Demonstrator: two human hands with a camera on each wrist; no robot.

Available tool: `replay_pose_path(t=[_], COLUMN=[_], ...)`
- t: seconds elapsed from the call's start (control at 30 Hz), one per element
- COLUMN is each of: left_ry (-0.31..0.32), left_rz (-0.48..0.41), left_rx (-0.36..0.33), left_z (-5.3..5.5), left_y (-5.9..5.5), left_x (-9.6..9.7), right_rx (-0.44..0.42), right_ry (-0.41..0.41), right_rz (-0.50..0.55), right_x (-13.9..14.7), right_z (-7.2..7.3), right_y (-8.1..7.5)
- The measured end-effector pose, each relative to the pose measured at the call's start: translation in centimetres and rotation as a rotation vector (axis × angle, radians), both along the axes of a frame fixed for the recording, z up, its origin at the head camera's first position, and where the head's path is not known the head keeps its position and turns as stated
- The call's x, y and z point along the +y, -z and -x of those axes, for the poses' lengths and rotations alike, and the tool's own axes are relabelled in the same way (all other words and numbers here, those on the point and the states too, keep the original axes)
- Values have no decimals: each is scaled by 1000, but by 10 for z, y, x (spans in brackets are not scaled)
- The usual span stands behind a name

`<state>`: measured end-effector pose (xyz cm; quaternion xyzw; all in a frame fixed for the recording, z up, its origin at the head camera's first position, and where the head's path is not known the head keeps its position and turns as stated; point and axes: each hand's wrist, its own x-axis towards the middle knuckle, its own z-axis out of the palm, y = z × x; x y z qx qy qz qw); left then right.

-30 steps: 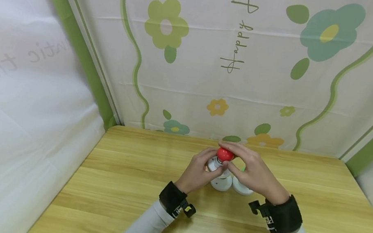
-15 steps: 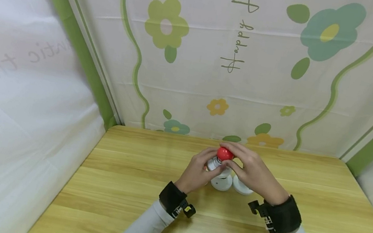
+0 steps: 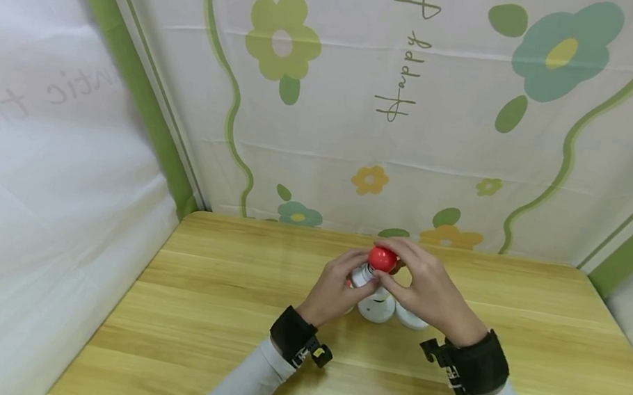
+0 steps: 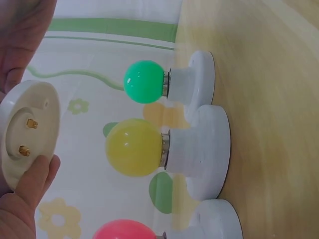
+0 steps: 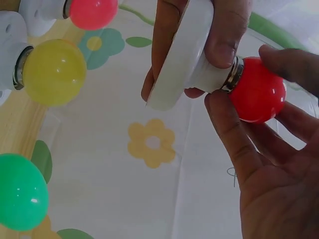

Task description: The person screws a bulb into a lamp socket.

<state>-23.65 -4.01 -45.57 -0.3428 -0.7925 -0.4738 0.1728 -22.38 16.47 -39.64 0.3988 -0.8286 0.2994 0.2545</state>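
My left hand (image 3: 333,292) grips a white lamp holder (image 5: 180,62), raised above the table and tilted. In the left wrist view its round underside shows two brass-coloured screws. A red light bulb (image 5: 259,90) sits with its metal base at the holder's mouth; how deep it is seated I cannot tell. The fingers and thumb of my right hand (image 3: 433,292) curl round the bulb's globe. Beside the hands, three more white holders stand on the table, bearing a green bulb (image 4: 144,81), a yellow bulb (image 4: 134,148) and a pinkish-red bulb (image 4: 124,230).
The wooden table (image 3: 193,317) ends at a white fabric wall (image 3: 332,108) printed with flowers and lettering. Another white fabric wall (image 3: 40,177) rises at the left. In the head view the standing holders are mostly hidden under the hands.
The right hand's fingers and thumb have shifted slightly on the red bulb. The bulb and holder have risen a little in the head view, while the left hand stays almost in place.
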Motion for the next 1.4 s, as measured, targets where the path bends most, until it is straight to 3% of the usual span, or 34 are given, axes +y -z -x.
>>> replay_pose_path(t=[0.23, 0.93, 1.17, 1.4], left_ry=[7, 43, 39, 84], left_rz=[-3, -5, -10, -35], left_rx=[3, 4, 18, 27], left_z=[2, -1, 1, 3], left_y=[0, -2, -1, 0], left_x=[-1, 1, 0, -2], right_rx=[-33, 21, -44, -139], right_ry=[-3, 23, -29, -83], right_rz=[11, 14, 15, -11], right_x=[3, 4, 6, 10], right_z=[1, 1, 2, 2], right_y=[-2, -1, -2, -4])
